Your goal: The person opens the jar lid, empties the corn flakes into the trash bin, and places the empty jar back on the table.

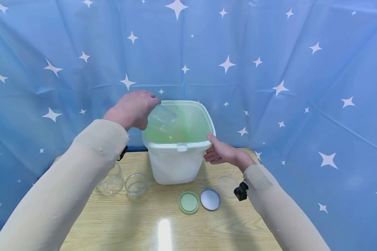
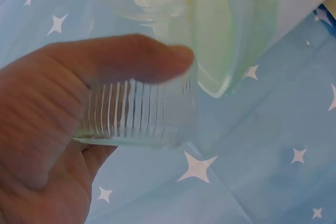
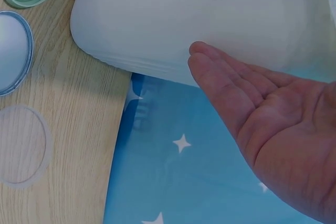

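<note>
My left hand point(image 1: 133, 108) grips a clear jar point(image 1: 163, 120), thumb and fingers around its ribbed base end point(image 2: 142, 108). The jar is tilted, its mouth pointing down into a white bin point(image 1: 172, 167) with a pale green, translucent lining point(image 1: 199, 120). At the bin's front right corner is my right hand point(image 1: 223, 151), thumb up at the rim and fingers extended beneath it. In the right wrist view, the straight fingers point(image 3: 220, 72) lie against the bin's outer wall point(image 3: 173, 19).
Two clear glass jars point(image 1: 111, 183) point(image 1: 136, 184) stand left of the bin on the wooden table point(image 1: 138, 226). In front lie a green lid point(image 1: 189, 203), a silver lid point(image 1: 210, 199) and a clear disc point(image 1: 227, 185). A blue star-patterned curtain point(image 1: 254, 38) hangs behind.
</note>
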Available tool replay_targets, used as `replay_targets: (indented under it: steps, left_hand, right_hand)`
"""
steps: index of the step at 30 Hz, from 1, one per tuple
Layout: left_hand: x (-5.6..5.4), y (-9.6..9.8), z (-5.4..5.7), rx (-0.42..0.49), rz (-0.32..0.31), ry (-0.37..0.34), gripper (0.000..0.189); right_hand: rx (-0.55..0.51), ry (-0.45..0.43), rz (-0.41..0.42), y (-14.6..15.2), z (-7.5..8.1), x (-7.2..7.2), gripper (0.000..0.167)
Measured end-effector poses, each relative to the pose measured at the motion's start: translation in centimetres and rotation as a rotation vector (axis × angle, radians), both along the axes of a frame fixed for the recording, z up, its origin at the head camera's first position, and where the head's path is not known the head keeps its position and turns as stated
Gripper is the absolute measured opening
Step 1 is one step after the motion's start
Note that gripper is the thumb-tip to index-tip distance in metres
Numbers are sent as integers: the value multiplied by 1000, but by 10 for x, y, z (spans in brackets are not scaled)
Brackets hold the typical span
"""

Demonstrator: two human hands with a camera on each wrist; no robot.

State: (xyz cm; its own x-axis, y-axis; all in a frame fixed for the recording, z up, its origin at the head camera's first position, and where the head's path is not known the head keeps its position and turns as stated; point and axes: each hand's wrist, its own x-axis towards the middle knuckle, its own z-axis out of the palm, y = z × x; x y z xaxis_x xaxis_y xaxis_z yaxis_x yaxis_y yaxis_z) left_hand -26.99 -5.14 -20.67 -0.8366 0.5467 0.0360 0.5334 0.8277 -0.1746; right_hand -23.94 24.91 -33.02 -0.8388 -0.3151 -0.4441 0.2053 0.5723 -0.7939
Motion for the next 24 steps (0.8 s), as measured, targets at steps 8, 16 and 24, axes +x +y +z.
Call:
replay_targets:
  steps: [8,16,24]
  left_hand:
    - [-1,1,-1,-20,-14,16,62]
    - [-1,3,-2,-14,-21,13,66]
    - [-1,1,-4,-8,-37,11,66]
  right_hand:
    - [8,4,-6,1,-1,0,97]
    - [2,5,-3,2,-1,0,97]
    - [-7,-4,-13,1,-2,-1,98]
